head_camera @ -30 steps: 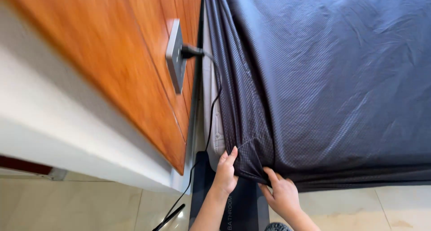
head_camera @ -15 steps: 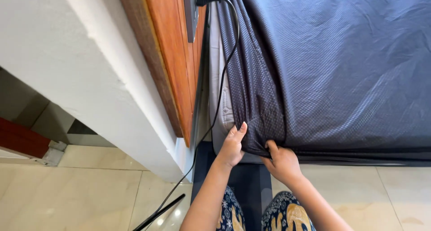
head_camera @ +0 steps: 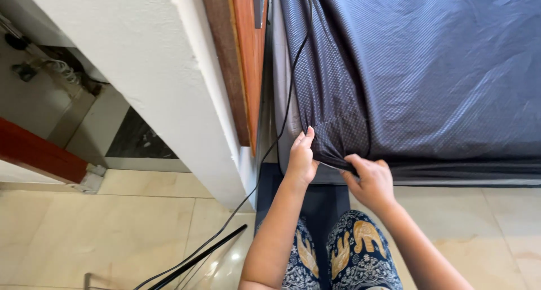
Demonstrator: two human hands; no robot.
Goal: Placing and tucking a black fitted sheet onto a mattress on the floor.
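Head view showed my left hand [head_camera: 301, 160] flat against the sheet [head_camera: 428, 70] corner, right hand [head_camera: 369, 180] pinching its hem beside it.

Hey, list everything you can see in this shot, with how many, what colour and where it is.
dark grey fitted bedsheet: one, dark grey with a fine dotted weave, stretched over the mattress at upper right, corner bunched by the hands
pale mattress side: one, off-white, narrow strip left of the sheet
orange-brown wooden panel: one, upright beside the bed, top centre
thick white wall edge: one, white, upper left
black power cable: one, black, hanging between panel and bed down to the floor
beige glossy floor tiles: several, beige, along the bottom
red wooden bar: one, red, far left
patterned blue trousers: one pair, blue with yellow figures, bottom centre
left hand: one, touching the sheet corner
right hand: one, pinching the sheet's lower edge
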